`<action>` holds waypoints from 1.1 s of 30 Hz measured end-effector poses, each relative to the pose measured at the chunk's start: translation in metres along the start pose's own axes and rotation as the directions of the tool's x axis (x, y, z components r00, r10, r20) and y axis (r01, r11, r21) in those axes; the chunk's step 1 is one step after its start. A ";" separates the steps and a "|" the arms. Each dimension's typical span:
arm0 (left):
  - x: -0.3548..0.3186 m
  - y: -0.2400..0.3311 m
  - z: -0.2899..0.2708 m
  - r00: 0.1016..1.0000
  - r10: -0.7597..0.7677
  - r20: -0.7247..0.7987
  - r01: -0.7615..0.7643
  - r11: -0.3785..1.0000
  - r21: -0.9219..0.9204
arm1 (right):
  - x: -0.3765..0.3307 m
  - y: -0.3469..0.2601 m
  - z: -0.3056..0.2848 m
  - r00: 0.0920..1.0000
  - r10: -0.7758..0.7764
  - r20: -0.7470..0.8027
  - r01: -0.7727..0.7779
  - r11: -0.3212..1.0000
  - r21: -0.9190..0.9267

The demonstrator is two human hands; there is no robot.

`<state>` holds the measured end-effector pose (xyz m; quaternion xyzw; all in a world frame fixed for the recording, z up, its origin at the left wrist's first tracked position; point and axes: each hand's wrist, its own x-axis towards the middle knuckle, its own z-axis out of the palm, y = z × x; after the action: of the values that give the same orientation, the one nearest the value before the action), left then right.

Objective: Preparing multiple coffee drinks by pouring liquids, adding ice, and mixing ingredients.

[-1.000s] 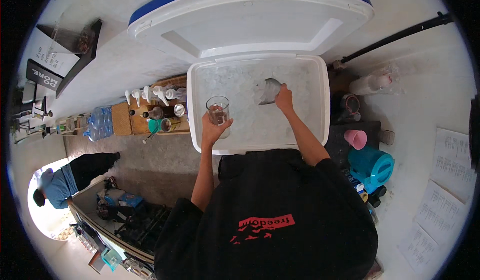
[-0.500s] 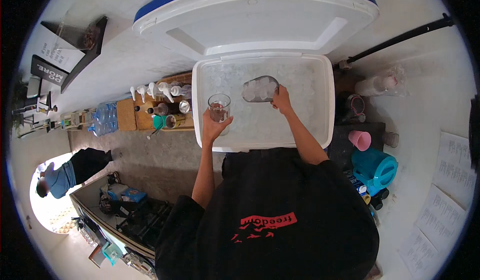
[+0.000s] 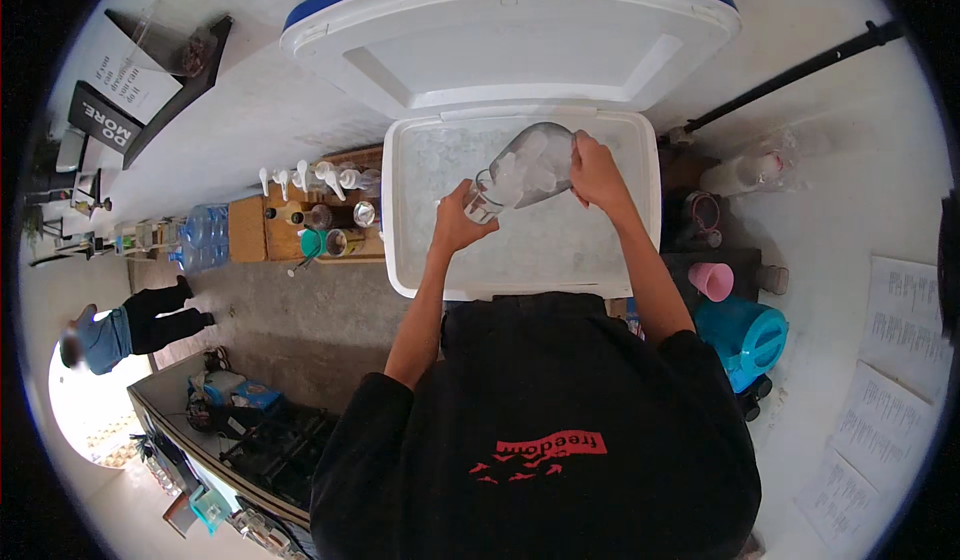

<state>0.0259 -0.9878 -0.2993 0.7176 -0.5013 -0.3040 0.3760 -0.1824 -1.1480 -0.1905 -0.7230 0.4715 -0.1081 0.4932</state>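
Observation:
My right hand is wrapped round the handle of a clear grey ice scoop. Ice cubes lie in the scoop, which tilts down to the left. Its front end meets the mouth of a drinking glass. My left hand grips that glass, which leans toward the scoop. Both are above the ice in a white cooler. What is inside the glass is hard to make out.
The cooler's white lid stands raised behind it. Pump bottles and jars crowd a wooden shelf at left. On the right are a pink cup and a turquoise jug. A person is far left.
The scoop of ice has risen and tilted left to the glass's mouth. My left hand has brought the glass rightward and tipped it. The person at far left has shifted.

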 end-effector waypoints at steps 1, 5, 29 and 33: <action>0.003 0.006 0.004 0.999 0.040 -0.006 -0.040 0.999 0.001 | -0.001 0.001 0.002 1.000 0.002 -0.008 -0.002 1.000 0.000; 0.006 0.023 0.012 0.994 0.101 -0.034 -0.102 0.994 -0.044 | -0.008 0.010 0.004 0.903 -0.322 -0.285 0.223 0.918 -0.328; -0.051 0.008 -0.010 0.810 -0.009 -0.586 -0.054 0.994 -0.090 | 0.068 0.184 0.116 0.958 0.176 -0.225 -0.217 0.961 -0.173; -0.057 0.014 -0.005 0.861 -0.151 -0.486 0.088 0.985 -0.150 | 0.051 0.179 0.131 0.954 0.233 -0.190 -0.217 0.971 0.103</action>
<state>0.0054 -0.9357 -0.2812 0.7767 -0.3230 -0.1626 0.5158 -0.1768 -1.1209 -0.4168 -0.6294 0.5935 -0.1425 0.4810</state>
